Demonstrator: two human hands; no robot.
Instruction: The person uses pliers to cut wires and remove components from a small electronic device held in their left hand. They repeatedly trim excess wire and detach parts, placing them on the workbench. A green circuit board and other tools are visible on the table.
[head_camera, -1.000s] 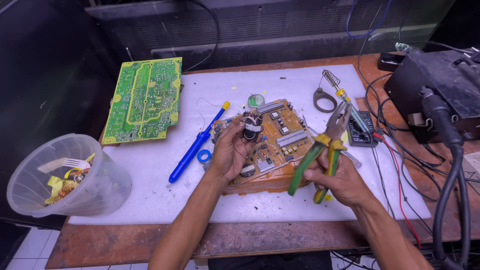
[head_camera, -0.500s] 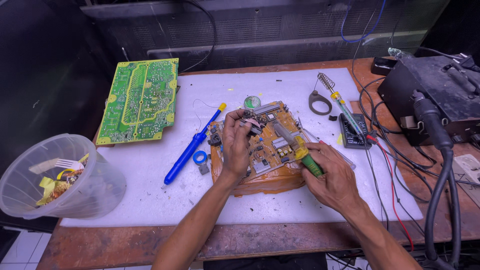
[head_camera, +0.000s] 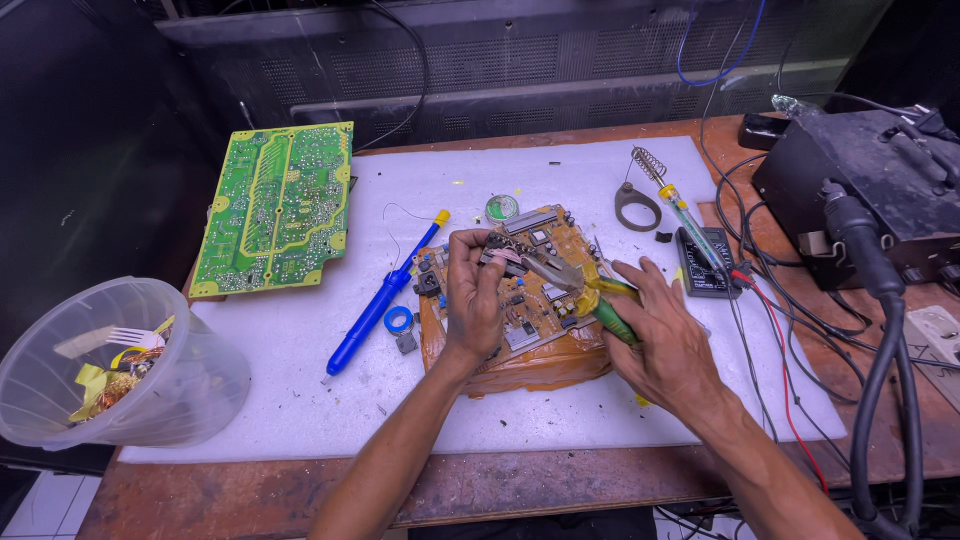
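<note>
Board in hand: a brown circuit board (head_camera: 545, 290) lies near the middle of the white mat (head_camera: 300, 400), on an orange-brown pad.
Left hand (head_camera: 473, 300): rests on the board's left half, fingers curled and closed on a small dark component (head_camera: 500, 250) at the board's top edge.
Right hand (head_camera: 668, 335): wrapped tight around the green and yellow handles of pliers (head_camera: 580, 290), whose nose reaches to that component.
Just left of the board: a blue desoldering pump (head_camera: 375, 310), a blue ring and a small grey part.
Far left corner of the mat: a green circuit board (head_camera: 278, 205).
Right edge: a soldering iron (head_camera: 690, 225) and a small meter.
Left edge of the worktop: a clear plastic tub (head_camera: 120, 370) of scraps.
</note>
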